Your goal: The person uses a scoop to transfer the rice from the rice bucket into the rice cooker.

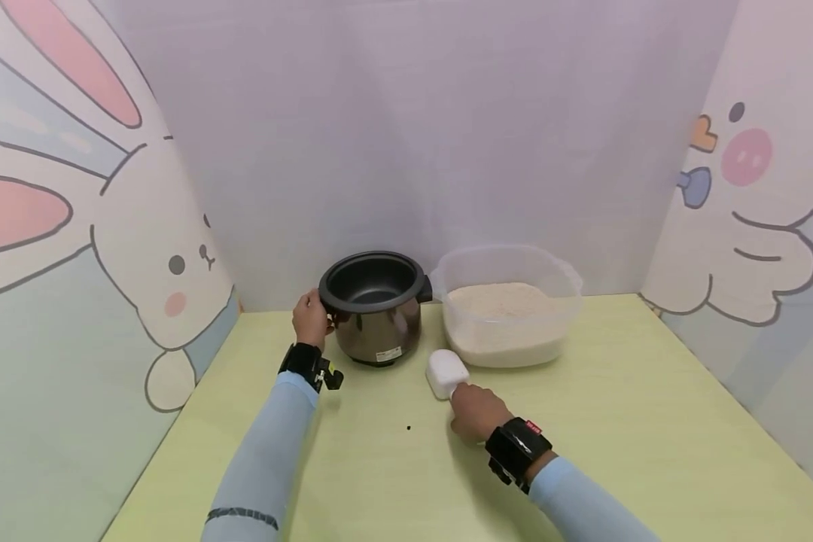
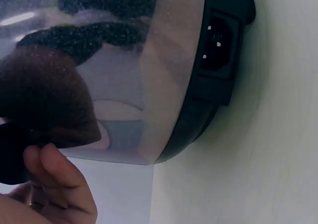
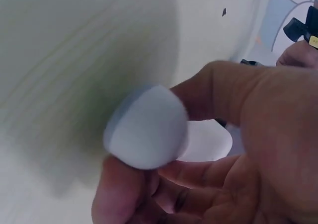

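Note:
My left hand (image 1: pixel 309 320) grips the side handle of a dark rice cooker (image 1: pixel 379 331), its lid off and its black inside showing. In the left wrist view, the curled fingers (image 2: pixel 64 172) are at the black handle (image 2: pixel 12 154), beside the shiny cooker wall. My right hand (image 1: pixel 477 412) holds a white scoop (image 1: pixel 446 373) by its handle, with the scoop's head toward the cooker. The rounded handle end (image 3: pixel 146 129) sits between thumb and fingers in the right wrist view. Right of the cooker stands a clear plastic tub (image 1: pixel 508 260) with pale rice-like grain (image 1: pixel 501 305).
All of this is on a pale yellow-green table (image 1: pixel 366 467). A small dark speck (image 1: pixel 409 427) lies near the front middle. Close behind the cooker and tub rises a pale wall (image 1: pixel 406 150); side walls carry cartoon animals.

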Demonstrator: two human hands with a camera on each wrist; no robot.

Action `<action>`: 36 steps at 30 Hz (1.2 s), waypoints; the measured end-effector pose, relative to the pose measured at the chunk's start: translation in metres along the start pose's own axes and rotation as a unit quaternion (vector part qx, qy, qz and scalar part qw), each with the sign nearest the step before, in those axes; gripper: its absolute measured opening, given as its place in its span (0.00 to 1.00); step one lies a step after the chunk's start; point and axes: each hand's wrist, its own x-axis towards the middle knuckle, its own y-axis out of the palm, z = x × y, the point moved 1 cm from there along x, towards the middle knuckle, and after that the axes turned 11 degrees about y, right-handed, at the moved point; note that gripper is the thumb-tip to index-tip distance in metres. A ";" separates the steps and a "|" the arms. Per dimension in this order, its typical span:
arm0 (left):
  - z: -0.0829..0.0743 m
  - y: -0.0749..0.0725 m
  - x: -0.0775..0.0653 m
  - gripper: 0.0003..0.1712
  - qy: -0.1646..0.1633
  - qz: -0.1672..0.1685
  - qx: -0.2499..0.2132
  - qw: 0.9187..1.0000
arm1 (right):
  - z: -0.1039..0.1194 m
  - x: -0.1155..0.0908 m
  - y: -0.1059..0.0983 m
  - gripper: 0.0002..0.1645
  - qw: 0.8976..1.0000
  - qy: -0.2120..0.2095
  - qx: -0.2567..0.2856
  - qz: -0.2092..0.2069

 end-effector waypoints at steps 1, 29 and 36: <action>0.001 -0.001 0.002 0.27 0.002 0.003 -0.002 1.000 | -0.001 0.001 -0.002 0.12 1.000 0.003 0.003 0.000; 0.020 -0.015 0.006 0.28 -0.010 0.042 -0.049 0.998 | -0.007 -0.013 -0.037 0.17 0.984 -0.087 -0.024 -0.154; 0.017 -0.006 0.007 0.31 -0.019 0.063 -0.061 0.996 | -0.007 -0.008 -0.077 0.15 0.959 -0.143 -0.010 -0.245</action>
